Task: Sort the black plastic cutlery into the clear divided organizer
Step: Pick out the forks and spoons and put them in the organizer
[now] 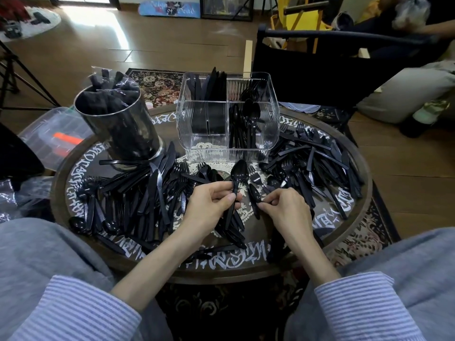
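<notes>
Just before organizer: left hand gripping upright spoon by handle; right hand pinching second spoon beside it, over cutlery pile.

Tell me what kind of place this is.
Probably a home living room: wood floor, patterned rug, a round table piled with cutlery, and a framed picture leaning by the wall.

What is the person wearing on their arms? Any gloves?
No gloves: the left hand and right hand are bare. Both arms wear blue-and-white thin-striped sleeves, pushed up so the forearms show. No rings, watch or bracelets are visible.
</notes>
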